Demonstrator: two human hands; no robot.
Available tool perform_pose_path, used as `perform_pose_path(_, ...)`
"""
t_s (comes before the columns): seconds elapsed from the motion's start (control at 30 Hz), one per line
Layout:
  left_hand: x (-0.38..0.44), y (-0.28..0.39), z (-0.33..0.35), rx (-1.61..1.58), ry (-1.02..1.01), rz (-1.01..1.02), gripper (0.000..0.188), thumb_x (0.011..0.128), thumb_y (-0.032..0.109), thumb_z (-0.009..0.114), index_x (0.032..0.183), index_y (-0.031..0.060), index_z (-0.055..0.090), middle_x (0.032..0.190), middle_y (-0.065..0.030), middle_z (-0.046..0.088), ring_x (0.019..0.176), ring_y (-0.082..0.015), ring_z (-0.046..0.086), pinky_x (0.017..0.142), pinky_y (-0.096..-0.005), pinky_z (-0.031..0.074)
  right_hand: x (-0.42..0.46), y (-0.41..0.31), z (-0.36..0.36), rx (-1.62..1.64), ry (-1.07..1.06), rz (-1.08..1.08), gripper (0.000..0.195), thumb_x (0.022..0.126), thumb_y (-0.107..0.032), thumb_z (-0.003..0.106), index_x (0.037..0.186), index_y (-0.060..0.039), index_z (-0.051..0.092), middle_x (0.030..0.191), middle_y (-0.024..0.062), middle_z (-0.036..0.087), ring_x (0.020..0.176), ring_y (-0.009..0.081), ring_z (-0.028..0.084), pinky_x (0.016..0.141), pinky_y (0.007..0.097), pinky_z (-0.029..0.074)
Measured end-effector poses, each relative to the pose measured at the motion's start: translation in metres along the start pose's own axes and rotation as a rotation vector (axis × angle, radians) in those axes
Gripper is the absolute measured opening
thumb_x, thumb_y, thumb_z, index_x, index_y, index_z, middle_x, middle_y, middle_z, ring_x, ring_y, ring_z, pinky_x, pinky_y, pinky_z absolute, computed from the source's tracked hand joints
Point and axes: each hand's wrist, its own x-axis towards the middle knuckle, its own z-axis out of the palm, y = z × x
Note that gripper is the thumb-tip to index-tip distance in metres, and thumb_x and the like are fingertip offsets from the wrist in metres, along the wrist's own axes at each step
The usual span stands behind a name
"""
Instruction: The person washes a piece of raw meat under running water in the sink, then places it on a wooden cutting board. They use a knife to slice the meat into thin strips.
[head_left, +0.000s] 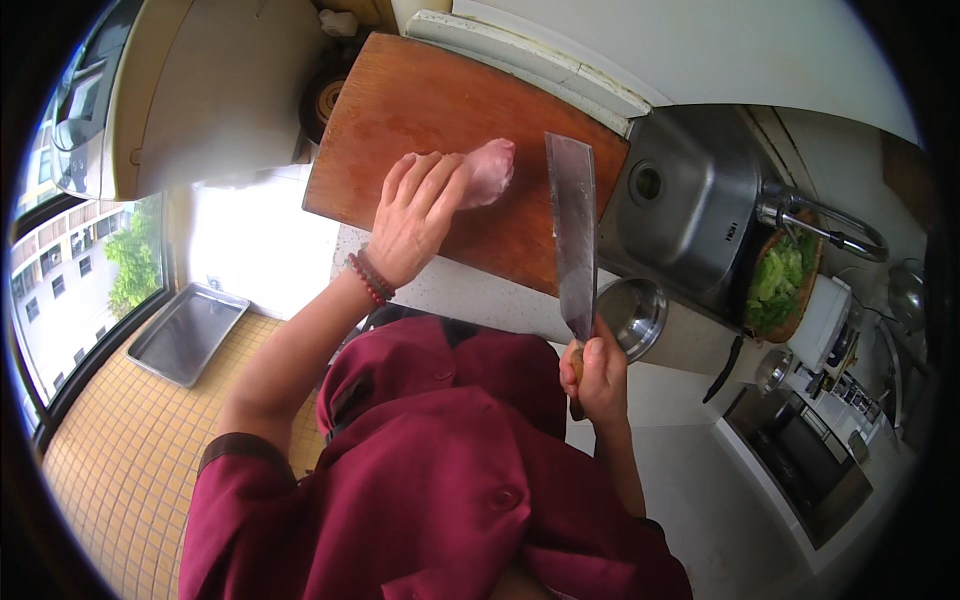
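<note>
A piece of raw pink meat (489, 171) lies on a large reddish-brown wooden cutting board (442, 90). My left hand (420, 206) grips the meat from above, its fingers covering the left part of it. Red and green bead bracelets circle that wrist. In my right hand (600, 371) is the wooden handle of a cleaver (574, 225). Its broad blade points away from me, over the right side of the board and apart from the meat.
Right of the board is a steel sink (679, 187) with a faucet (817, 225). A basket of green leafy vegetables (784, 281) stands beyond it. Near the cleaver handle sits a metal bowl (634, 315). A metal tray (189, 334) rests at the left by the window.
</note>
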Motion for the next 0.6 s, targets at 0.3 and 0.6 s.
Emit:
perform_pose_path(0.3,-0.023,0.008,0.000,-0.179,0.077,-0.023,0.056,0.070,0.004,0.071,0.122,0.0092,0.052,0.127,-0.0084,0.053,0.122,-0.0275,0.047,0.106,-0.0466,0.033,0.006,0.004,-0.003,-0.046,-0.035,-0.030,0.053,0.100,-0.035,0.032,0.137,0.0019,0.039,0.056,0.0002,0.044,0.044,0.0054,0.040,0.041,0.0203,0.035)
perform_pose_path(0.6,0.016,0.025,-0.022,-0.111,-0.099,-0.142,0.049,0.067,0.020,0.078,0.112,0.0132,0.059,0.098,-0.0078,0.052,0.096,-0.0266,0.050,0.091,-0.0427,0.037,0.010,0.007,-0.006,-0.084,-0.040,-0.009,0.055,0.101,-0.041,0.031,0.136,0.0010,0.039,0.055,0.0004,0.043,0.043,0.0059,0.039,0.040,0.0207,0.034)
